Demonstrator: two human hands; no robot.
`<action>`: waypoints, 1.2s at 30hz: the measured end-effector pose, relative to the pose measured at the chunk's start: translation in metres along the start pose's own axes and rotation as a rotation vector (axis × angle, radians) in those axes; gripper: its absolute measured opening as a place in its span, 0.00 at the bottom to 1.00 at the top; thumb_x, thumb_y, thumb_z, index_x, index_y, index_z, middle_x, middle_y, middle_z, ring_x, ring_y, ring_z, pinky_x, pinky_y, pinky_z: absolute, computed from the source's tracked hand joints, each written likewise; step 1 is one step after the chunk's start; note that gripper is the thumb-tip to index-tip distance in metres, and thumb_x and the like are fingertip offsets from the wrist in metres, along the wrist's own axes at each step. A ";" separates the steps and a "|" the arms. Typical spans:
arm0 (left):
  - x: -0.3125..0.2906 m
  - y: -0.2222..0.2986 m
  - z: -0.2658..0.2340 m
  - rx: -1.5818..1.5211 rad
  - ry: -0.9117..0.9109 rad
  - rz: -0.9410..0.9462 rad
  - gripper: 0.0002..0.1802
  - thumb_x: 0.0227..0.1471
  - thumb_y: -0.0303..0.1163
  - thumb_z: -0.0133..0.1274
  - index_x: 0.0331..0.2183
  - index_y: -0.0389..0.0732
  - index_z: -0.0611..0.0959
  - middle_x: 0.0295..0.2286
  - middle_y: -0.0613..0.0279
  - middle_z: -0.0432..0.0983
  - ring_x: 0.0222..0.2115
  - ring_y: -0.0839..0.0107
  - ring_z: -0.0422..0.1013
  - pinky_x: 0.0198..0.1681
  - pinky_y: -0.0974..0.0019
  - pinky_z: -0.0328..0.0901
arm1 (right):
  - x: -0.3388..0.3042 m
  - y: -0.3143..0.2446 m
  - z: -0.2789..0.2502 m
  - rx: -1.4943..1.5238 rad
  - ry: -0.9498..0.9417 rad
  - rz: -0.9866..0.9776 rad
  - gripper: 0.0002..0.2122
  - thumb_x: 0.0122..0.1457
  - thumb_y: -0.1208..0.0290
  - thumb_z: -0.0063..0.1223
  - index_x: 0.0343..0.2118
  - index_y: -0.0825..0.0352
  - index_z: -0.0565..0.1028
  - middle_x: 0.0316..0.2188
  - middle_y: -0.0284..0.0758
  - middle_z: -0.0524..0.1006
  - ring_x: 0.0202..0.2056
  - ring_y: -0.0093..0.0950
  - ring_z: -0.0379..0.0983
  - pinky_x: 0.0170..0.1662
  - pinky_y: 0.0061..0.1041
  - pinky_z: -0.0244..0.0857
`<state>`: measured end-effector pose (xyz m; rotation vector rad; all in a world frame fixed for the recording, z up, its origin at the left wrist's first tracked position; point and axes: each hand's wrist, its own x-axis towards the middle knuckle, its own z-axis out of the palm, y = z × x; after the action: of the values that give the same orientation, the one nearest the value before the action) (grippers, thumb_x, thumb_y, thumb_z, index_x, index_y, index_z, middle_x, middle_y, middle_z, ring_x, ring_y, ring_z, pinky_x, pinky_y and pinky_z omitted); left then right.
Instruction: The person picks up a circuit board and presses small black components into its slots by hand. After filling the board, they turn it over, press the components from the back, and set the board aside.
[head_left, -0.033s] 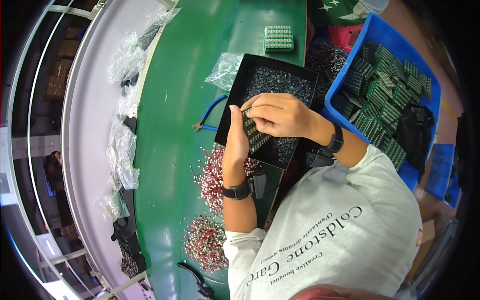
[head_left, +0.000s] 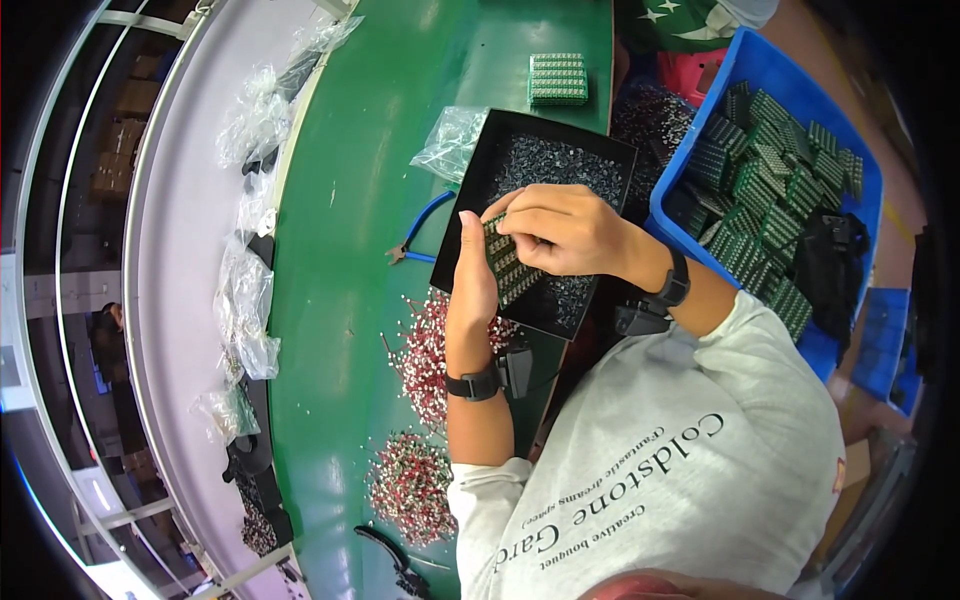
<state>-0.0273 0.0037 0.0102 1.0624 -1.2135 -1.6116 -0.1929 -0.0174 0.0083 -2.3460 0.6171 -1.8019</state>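
Observation:
My left hand [head_left: 475, 275] is wrapped round the edge of a green circuit board panel [head_left: 508, 268], thumb up along its left side. The panel is tilted over a black tray [head_left: 464, 221] and carries rows of small parts. At its upper end my right hand [head_left: 562, 230] has thumb and fingers pinched close against the surface; whatever they hold is too small and hidden to make out. Loose small black parts [head_left: 560, 165] cover much of the tray floor below the hands.
Blue-handled cutters [head_left: 425, 225] and a clear plastic bag [head_left: 450, 140] lie left of the tray. Nearer me are piles of red-and-white wires [head_left: 420, 365]. A stack of boards [head_left: 557, 80] sits at the far end. A blue bin [head_left: 664, 210] full of boards stands to the right.
My right fingertips have shifted slightly right along the panel's upper end, baring a little more of it. The left hand keeps its hold.

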 end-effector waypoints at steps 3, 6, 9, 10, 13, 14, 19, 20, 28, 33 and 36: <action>0.003 0.000 -0.005 -0.175 -0.009 -0.036 0.44 0.66 0.62 0.21 0.58 0.33 0.71 0.44 0.53 0.77 0.42 0.68 0.76 0.47 0.66 0.72 | -0.002 0.003 -0.010 0.016 -0.060 0.109 0.10 0.42 0.84 0.61 0.29 0.66 0.78 0.27 0.34 0.77 0.26 0.32 0.76 0.28 0.28 0.72; 0.002 -0.001 -0.006 -0.233 -0.028 -0.048 0.45 0.65 0.64 0.21 0.58 0.33 0.71 0.45 0.52 0.77 0.44 0.68 0.76 0.48 0.66 0.72 | -0.011 0.007 -0.007 -0.051 -0.124 0.099 0.10 0.43 0.80 0.64 0.31 0.65 0.78 0.27 0.32 0.76 0.27 0.32 0.75 0.29 0.29 0.72; 0.002 0.000 -0.002 -0.249 -0.049 -0.020 0.46 0.64 0.65 0.22 0.59 0.33 0.70 0.47 0.53 0.76 0.45 0.68 0.75 0.50 0.66 0.70 | -0.009 0.003 0.001 -0.039 -0.128 0.082 0.10 0.44 0.79 0.64 0.31 0.66 0.78 0.29 0.32 0.76 0.30 0.31 0.75 0.31 0.27 0.72; 0.002 0.001 -0.002 -0.207 -0.035 -0.005 0.46 0.65 0.65 0.22 0.59 0.33 0.70 0.47 0.53 0.76 0.46 0.68 0.75 0.50 0.66 0.70 | -0.012 0.004 0.004 -0.023 -0.149 0.086 0.09 0.45 0.78 0.65 0.31 0.66 0.78 0.30 0.32 0.76 0.31 0.31 0.75 0.32 0.27 0.72; 0.001 0.000 0.001 -0.139 -0.003 0.034 0.46 0.65 0.64 0.22 0.58 0.32 0.70 0.47 0.53 0.76 0.46 0.68 0.74 0.50 0.67 0.69 | -0.013 0.005 0.004 -0.027 -0.151 0.062 0.09 0.45 0.79 0.64 0.31 0.67 0.78 0.30 0.33 0.76 0.30 0.31 0.75 0.33 0.28 0.73; 0.001 -0.001 0.001 -0.115 0.016 0.058 0.45 0.66 0.63 0.23 0.57 0.32 0.71 0.46 0.53 0.76 0.45 0.68 0.75 0.50 0.67 0.69 | -0.013 0.005 0.004 -0.025 -0.151 0.062 0.09 0.45 0.79 0.64 0.31 0.67 0.78 0.30 0.33 0.76 0.30 0.31 0.75 0.33 0.28 0.73; -0.002 0.002 0.001 -0.010 0.026 0.059 0.43 0.67 0.61 0.23 0.54 0.32 0.75 0.42 0.56 0.78 0.40 0.70 0.76 0.47 0.68 0.70 | -0.010 0.005 -0.003 0.028 -0.144 -0.021 0.10 0.43 0.83 0.64 0.30 0.68 0.77 0.29 0.35 0.76 0.29 0.33 0.75 0.32 0.29 0.72; -0.002 0.001 0.001 -0.009 0.029 0.058 0.43 0.67 0.60 0.23 0.54 0.32 0.76 0.41 0.57 0.79 0.38 0.70 0.76 0.45 0.69 0.70 | -0.011 0.005 -0.004 0.035 -0.148 -0.025 0.10 0.43 0.83 0.64 0.30 0.68 0.77 0.29 0.35 0.76 0.29 0.33 0.75 0.32 0.29 0.72; -0.002 0.005 0.002 -0.128 0.093 0.023 0.43 0.66 0.62 0.21 0.54 0.34 0.75 0.41 0.56 0.78 0.39 0.70 0.76 0.44 0.68 0.71 | -0.011 0.009 -0.006 -0.012 -0.111 0.124 0.11 0.42 0.83 0.63 0.31 0.67 0.78 0.29 0.36 0.76 0.29 0.35 0.75 0.31 0.29 0.72; -0.001 0.002 0.004 -0.046 0.107 0.069 0.43 0.67 0.61 0.22 0.54 0.32 0.75 0.41 0.55 0.78 0.41 0.70 0.75 0.46 0.67 0.71 | -0.011 0.007 0.004 -0.003 -0.150 0.042 0.09 0.44 0.80 0.65 0.30 0.68 0.78 0.30 0.34 0.76 0.30 0.32 0.75 0.32 0.28 0.72; -0.001 0.005 0.003 -0.002 0.091 0.067 0.43 0.67 0.61 0.23 0.54 0.32 0.75 0.41 0.55 0.79 0.41 0.70 0.75 0.45 0.68 0.71 | -0.012 0.008 -0.002 0.019 -0.116 0.048 0.09 0.43 0.82 0.64 0.29 0.69 0.77 0.30 0.35 0.77 0.29 0.32 0.75 0.31 0.28 0.72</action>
<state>-0.0291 0.0048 0.0159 1.0716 -1.1744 -1.4970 -0.1997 -0.0194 -0.0048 -2.3816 0.6312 -1.6310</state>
